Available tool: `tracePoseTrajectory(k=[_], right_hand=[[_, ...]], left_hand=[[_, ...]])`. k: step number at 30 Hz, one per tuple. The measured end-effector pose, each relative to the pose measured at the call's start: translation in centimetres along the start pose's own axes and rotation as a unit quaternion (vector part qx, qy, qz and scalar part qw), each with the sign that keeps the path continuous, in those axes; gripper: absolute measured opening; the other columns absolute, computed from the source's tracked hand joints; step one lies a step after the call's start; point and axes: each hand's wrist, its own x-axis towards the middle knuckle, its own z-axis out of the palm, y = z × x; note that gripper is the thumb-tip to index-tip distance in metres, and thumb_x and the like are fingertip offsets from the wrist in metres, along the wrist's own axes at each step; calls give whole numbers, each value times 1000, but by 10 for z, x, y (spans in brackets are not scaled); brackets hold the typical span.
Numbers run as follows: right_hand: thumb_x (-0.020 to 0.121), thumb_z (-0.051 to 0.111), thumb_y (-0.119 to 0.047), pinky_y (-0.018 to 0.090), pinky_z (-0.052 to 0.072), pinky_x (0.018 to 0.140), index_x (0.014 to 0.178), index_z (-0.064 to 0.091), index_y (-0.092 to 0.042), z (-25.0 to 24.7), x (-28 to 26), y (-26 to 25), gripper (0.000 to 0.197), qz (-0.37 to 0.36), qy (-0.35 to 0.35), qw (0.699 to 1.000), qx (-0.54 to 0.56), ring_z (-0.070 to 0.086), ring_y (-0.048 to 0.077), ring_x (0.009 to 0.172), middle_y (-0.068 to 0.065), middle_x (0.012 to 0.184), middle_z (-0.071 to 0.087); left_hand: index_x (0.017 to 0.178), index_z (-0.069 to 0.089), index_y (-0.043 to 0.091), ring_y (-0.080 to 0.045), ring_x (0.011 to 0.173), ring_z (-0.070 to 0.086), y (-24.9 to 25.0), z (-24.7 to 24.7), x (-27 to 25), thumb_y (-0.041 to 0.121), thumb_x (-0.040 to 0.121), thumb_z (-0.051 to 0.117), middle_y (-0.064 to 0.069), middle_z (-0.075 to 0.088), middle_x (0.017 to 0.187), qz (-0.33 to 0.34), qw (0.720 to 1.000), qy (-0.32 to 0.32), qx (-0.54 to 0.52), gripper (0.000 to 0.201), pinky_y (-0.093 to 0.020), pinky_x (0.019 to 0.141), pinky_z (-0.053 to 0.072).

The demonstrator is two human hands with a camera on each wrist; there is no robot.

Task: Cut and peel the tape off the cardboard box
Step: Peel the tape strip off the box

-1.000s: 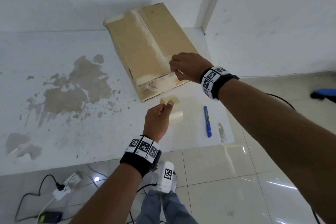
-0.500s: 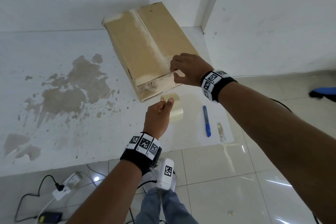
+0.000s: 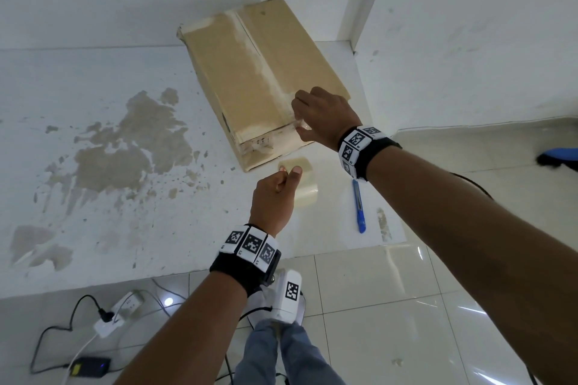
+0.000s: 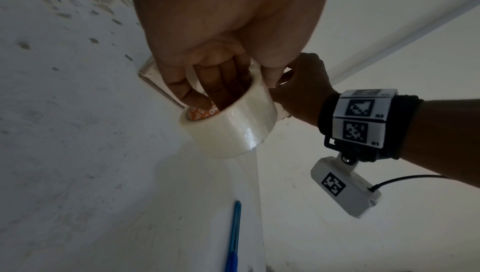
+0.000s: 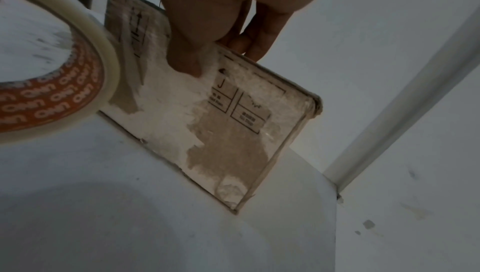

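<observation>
The cardboard box [image 3: 262,81] lies on the white surface, with pale tape residue along its top seam. My right hand [image 3: 322,117] is at its near right corner. Its thumb [image 5: 187,58] presses on the torn end face [image 5: 228,132] and its fingers rest over the top edge. Just in front of the box, my left hand [image 3: 275,194] holds a roll of clear tape [image 4: 233,124], with its fingers hooked inside the orange core. A short clear strip seems to run from the roll toward the right thumb. A blue cutter [image 3: 359,206] lies to the right of the roll, untouched.
The white surface [image 3: 93,212] has brown worn patches on the left and ends at a front edge over the tiled floor [image 3: 375,306]. Walls stand close behind and right of the box. A power strip [image 3: 115,312], cables and a charger lie on the floor at lower left.
My right hand's fingers have uncurled onto the box top and the thumb has settled on the end face. The left hand with the roll has barely moved.
</observation>
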Motion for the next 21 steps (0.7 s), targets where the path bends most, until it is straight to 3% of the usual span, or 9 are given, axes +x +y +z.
tracePoseTrajectory(k=[3,6,13,18,21], right_hand=[[71,72,-34,27,36,51,85,60,-12,-3,-3,1,29,4,5,999,33,57,26,78,2,89,60],[74,64,-33,26,34,52,79,63,-13,-3,-1,5,20,5,11,998,56,57,25,74,0,84,61],[71,72,-32,27,35,50,76,62,-11,-1,4,-3,24,28,13,999,25,59,27,73,1,82,61],[67,78,-36,27,39,48,77,61,-11,0,2,-5,31,32,12,999,23,59,25,73,1,83,61],[71,69,-45,27,36,50,78,61,-12,-5,-1,-3,34,30,16,998,44,56,22,74,-1,84,60]], left_hand=[[72,47,-14,-26,63,46,1,0,1,46,98,51,-36,55,73,3,1000,-1,-1,66,-32,65,37],[72,47,-13,-25,63,45,3,0,1,46,98,51,-36,55,73,0,1000,2,-3,65,-32,64,36],[72,47,-15,-27,64,47,1,-3,4,47,98,49,-36,56,72,10,1000,3,1,67,-30,63,37],[72,48,-15,-42,73,55,0,-4,7,46,98,49,-36,58,73,12,1000,11,8,67,-28,63,37],[72,47,-15,-35,65,50,0,-4,7,46,98,50,-36,57,73,15,1000,14,6,67,-28,62,36]])
